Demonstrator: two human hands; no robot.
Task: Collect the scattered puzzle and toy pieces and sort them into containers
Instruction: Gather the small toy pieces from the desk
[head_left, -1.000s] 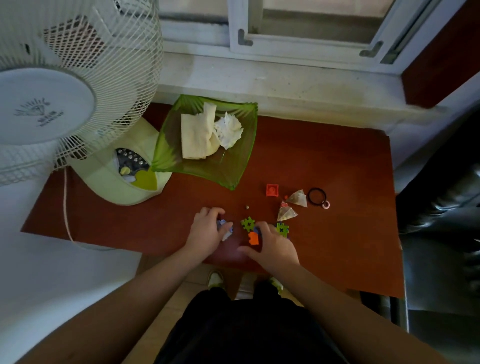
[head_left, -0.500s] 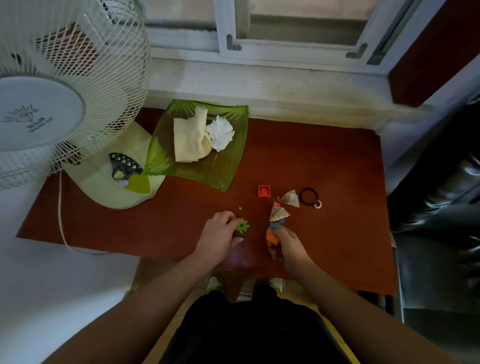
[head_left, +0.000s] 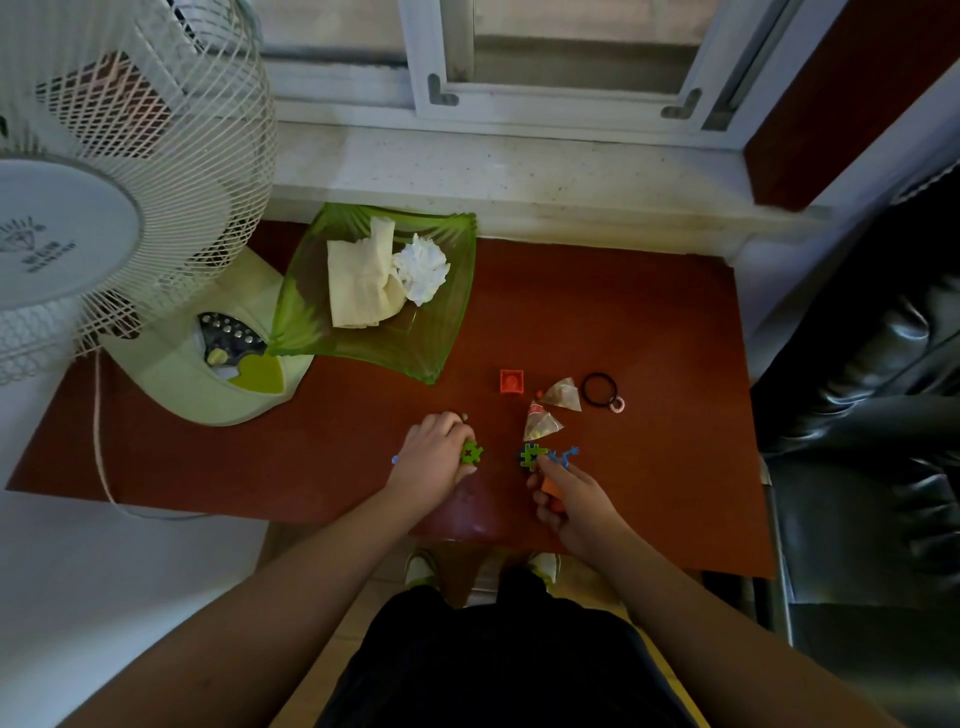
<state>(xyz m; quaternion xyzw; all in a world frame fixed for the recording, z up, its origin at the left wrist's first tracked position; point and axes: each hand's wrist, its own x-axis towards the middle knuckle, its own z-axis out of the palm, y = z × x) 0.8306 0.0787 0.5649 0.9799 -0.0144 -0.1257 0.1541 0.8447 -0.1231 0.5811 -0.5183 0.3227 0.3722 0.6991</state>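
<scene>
Since 0.5 s ago: left hand (head_left: 439, 452) has lifted the green piece (head_left: 471, 453), now pinched. Right hand (head_left: 566, 496) grips an orange piece (head_left: 549, 486), reaching for the green-blue pieces (head_left: 545, 455). Collecting continues; nothing sorted yet.

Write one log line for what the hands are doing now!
left hand: holds green puzzle piece | right hand: holds orange piece, touches green piece | red table

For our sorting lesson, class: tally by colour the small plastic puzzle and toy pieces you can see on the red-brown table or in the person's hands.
Green: 2, a green plastic puzzle piece in the left hand, another at the right hand
Blue: 2
Orange: 2, an orange square block and an orange piece in the right hand
Total: 6
</scene>
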